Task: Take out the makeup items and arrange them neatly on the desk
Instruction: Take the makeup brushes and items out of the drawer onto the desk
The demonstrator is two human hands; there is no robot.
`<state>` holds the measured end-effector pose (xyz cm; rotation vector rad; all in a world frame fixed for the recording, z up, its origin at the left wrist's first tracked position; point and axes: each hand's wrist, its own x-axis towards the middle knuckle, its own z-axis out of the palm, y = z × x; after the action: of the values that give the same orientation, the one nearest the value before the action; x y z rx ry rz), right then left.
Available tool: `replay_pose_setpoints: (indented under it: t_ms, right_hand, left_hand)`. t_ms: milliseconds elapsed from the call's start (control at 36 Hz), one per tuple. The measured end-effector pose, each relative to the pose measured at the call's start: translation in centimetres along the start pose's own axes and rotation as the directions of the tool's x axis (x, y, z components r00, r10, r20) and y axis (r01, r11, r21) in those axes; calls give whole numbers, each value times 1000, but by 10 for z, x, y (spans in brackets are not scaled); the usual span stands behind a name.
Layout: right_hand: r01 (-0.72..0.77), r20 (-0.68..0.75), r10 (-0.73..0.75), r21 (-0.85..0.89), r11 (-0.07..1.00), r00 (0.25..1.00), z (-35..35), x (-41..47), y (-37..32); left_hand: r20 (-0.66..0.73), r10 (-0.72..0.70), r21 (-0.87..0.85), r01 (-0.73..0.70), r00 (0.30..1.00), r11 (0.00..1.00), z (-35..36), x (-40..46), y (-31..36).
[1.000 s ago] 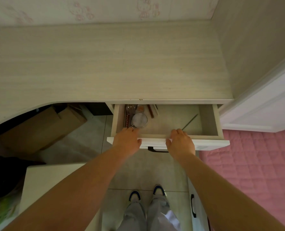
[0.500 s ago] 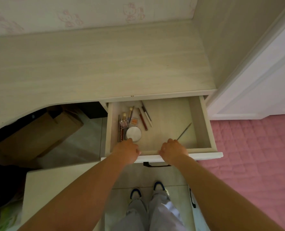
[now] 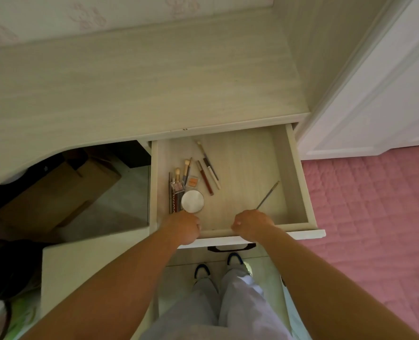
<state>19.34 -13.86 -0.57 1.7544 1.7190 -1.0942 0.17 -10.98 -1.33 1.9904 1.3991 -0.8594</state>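
Observation:
The pale wooden drawer (image 3: 299, 182) under the desk (image 3: 130, 94) is pulled far out. On its left side lie a round silver compact (image 3: 192, 201), a small orange case (image 3: 193, 182), a clear box (image 3: 177, 187), several brushes (image 3: 186, 168) and pencils (image 3: 207, 176). A thin stick (image 3: 267, 195) lies alone to the right. My left hand (image 3: 182, 228) is closed over the drawer's front edge, just below the compact. My right hand (image 3: 252, 224) is closed on the same edge near the stick's lower end.
A cardboard box (image 3: 56, 192) sits under the desk at left. A white stool (image 3: 81, 266) stands beside my left arm. A white cabinet door (image 3: 375, 94) and a pink quilt (image 3: 375, 217) fill the right. My feet (image 3: 218, 263) are below the drawer's black handle (image 3: 230, 247).
The drawer has slid out much further with both hands on its front edge. More makeup items are now uncovered, and my fingers have curled from flat to closed.

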Motion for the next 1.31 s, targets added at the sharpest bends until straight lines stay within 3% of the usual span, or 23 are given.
replay_pose_setpoints:
  t_ms: [389, 500, 639, 806, 889, 944, 1111, 1306]
  right_hand:
    - [-49, 74, 44, 68, 996, 996, 0, 13, 12]
    - [-68, 71, 59, 139, 988, 996, -3, 26, 16]
    - [-185, 9, 191, 282, 941, 982, 5, 45, 25]
    - [-346, -33, 429, 537, 770, 903, 4, 76, 44]
    - [-393, -50, 582, 691, 607, 811, 0, 95, 49]
    - [-403, -89, 653, 721, 564, 752, -1, 104, 50]
    - [-424, -140, 615, 607, 672, 776, 6, 125, 54]
    - [-350, -352, 485, 382, 855, 801, 22, 144, 51]
  left_hand:
    - [26, 36, 75, -38, 999, 996, -7, 7, 11]
    - [59, -7, -20, 8, 998, 1000, -5, 27, 10]
    - [-17, -69, -136, 66, 997, 988, -1, 51, 12]
    - [-111, -136, -169, 116, 984, 979, -4, 76, 7]
    - [-155, -177, -182, 148, 972, 972, -2, 90, 1]
    - [-157, -175, -178, 146, 972, 973, 1, 95, 0]
    - [-146, -155, -142, 134, 977, 981, 13, 107, 6]
    - [-216, -163, -192, 122, 963, 974, 31, 112, 1]
